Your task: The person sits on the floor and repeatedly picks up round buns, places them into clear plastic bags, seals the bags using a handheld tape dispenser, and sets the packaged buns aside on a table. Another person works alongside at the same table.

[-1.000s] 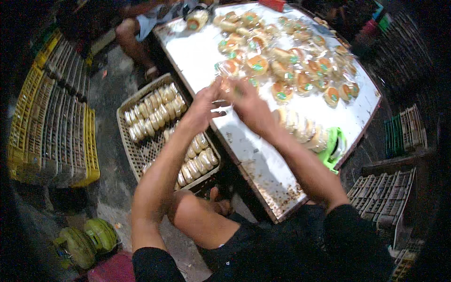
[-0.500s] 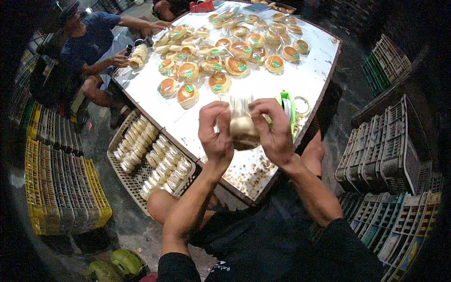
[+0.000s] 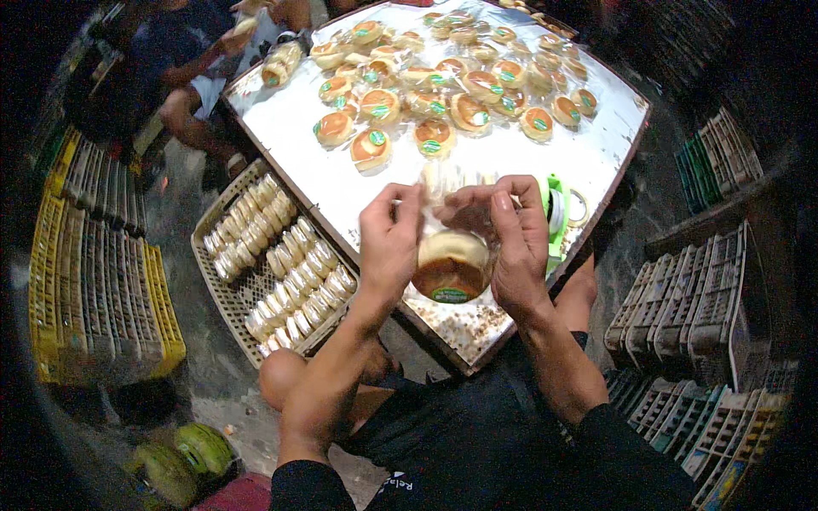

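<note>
A round bun (image 3: 450, 262) with a browned top and a green label sits in a clear plastic bag between my hands, above the near corner of the white table (image 3: 341, 196). My left hand (image 3: 388, 247) is closed, pinching the bag's gathered end at the left. My right hand (image 3: 521, 243) has its fingers curled in and the thumb against the plastic on the other side. Right beside that hand stands a green tape dispenser (image 3: 555, 213), with a tape roll (image 3: 579, 209) next to it. Several bagged buns (image 3: 426, 102) lie spread over the far half of the table.
At the table's left edge is a plastic crate (image 3: 220, 285) with rows of packed buns. Stacked crates (image 3: 102, 289) stand at the left, more crates (image 3: 682, 298) at the right. Another person (image 3: 183, 68) sits at the far left. Green melon-like objects (image 3: 203, 449) lie at lower left.
The bun has tipped, so its browned top and label now show below my hands. My right hand's fingers have shifted on the bag. The view has moved slightly.
</note>
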Tool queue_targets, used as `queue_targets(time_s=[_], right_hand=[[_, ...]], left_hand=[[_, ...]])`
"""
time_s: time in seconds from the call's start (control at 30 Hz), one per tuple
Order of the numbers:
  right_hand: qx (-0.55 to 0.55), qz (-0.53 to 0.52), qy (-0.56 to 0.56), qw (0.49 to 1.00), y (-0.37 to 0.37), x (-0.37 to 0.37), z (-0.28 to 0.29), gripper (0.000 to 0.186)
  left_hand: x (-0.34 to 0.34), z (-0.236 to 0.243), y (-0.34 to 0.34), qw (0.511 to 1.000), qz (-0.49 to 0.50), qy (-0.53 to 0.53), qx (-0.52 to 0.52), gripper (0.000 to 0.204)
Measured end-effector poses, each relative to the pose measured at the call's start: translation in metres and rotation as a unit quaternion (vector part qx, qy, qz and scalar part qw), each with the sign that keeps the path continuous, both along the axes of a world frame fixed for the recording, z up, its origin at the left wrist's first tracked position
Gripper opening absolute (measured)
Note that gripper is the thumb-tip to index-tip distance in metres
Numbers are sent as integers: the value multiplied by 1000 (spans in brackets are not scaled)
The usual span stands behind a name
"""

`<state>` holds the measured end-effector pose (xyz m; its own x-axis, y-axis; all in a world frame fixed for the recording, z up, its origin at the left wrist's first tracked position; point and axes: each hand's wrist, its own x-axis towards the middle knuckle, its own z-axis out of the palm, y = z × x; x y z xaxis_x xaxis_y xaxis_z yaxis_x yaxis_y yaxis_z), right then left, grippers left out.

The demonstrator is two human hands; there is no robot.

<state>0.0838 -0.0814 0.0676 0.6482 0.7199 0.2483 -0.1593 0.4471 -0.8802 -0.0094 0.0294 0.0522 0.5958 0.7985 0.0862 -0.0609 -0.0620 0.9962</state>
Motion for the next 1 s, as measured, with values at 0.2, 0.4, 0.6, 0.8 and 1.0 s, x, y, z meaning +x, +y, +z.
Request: queue_targets(time_s=[0.2, 0.4, 0.6, 0.8, 1.0], right_hand=[[27, 57, 34, 997, 14, -9, -19, 18], [-31, -229, -448, 864, 28, -26, -40, 35], [-183, -18, -243, 953, 28, -43, -48, 46], [-136, -113, -377, 909, 19, -8, -49, 36], [-114, -127, -393, 904, 3, 4, -46, 26]], left_hand=[[-9, -2, -32, 952, 157, -154, 214, 32], [-26, -4, -4, 982, 71, -97, -148, 23], [-31, -19, 2, 969, 148, -65, 185, 11], [-24, -29, 5, 987, -50, -147, -36, 41], [-12, -13, -18, 990, -8, -137, -31, 68]])
